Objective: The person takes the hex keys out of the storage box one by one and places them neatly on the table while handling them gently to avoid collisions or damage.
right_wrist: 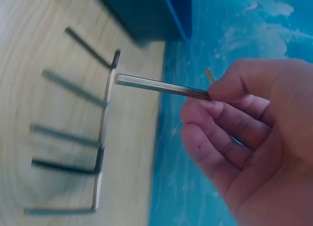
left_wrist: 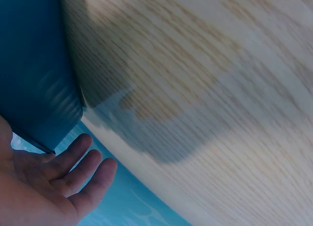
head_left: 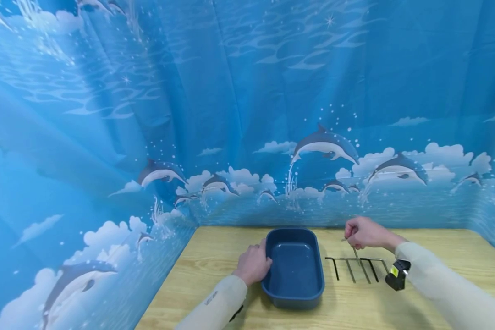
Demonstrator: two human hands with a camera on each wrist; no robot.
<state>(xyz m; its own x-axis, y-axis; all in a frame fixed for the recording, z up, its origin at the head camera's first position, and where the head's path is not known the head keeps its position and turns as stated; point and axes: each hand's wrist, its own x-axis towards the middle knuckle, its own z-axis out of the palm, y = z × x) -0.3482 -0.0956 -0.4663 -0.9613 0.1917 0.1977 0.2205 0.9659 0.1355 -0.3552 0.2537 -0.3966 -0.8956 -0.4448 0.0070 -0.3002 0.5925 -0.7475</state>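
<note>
My left hand [head_left: 253,265] rests against the left rim of a deep blue plastic bin [head_left: 295,300]. In the left wrist view its fingers [left_wrist: 95,184] are loosely extended beside the bin's wall [left_wrist: 36,79]. My right hand [head_left: 369,233] is raised over the back of the table, right of the bin. Between thumb and fingertips it pinches a silver hex key [right_wrist: 161,85], whose short end shows behind the thumb. Below it, several L-shaped hex keys lie in a row, among them a black hex key [head_left: 336,269] nearest the bin and a silver hex key [right_wrist: 61,211].
The light wood-grain table [head_left: 214,247] carries the bin and the hex keys. Behind and to the left hangs a blue curtain [head_left: 247,114] printed with dolphins. A black wrist camera [head_left: 397,274] sits on the right sleeve.
</note>
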